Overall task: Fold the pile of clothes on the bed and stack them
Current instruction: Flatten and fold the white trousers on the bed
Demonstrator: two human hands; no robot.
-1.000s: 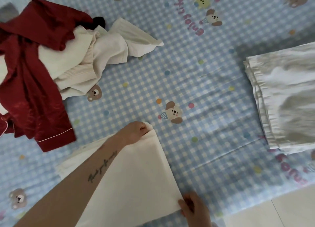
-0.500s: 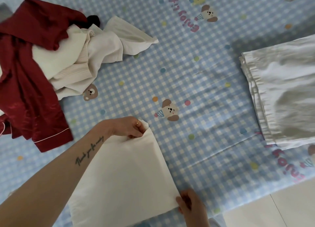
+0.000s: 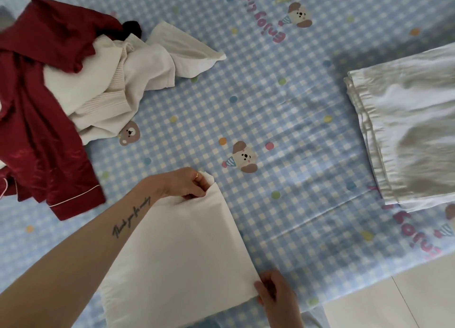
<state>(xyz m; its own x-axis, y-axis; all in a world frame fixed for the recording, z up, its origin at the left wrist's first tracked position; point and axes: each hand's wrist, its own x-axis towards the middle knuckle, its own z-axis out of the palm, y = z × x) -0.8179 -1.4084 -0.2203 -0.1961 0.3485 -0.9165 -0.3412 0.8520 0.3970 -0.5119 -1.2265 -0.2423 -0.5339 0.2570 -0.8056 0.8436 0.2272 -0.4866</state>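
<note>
A folded cream-white garment (image 3: pixel 179 258) lies flat on the bed near the front edge. My left hand (image 3: pixel 187 183) pinches its far corner, and my right hand (image 3: pixel 273 293) grips its near right corner. At the left lies the unfolded pile: a dark red satin garment (image 3: pixel 37 120) with white piping, draped over cream and white clothes (image 3: pixel 115 86). A folded white garment (image 3: pixel 408 135) rests at the right side of the bed.
The bed is covered by a blue checked sheet (image 3: pixel 283 110) with cartoon animals and pink lettering. Pale floor tiles (image 3: pixel 398 295) show past the bed's edge at the bottom right. A small black item (image 3: pixel 133 28) peeks from the pile's top.
The garment has been folded narrower, with its left flap no longer sticking out under my left forearm. My left hand shifted slightly back along the far corner; my right hand stayed put.
</note>
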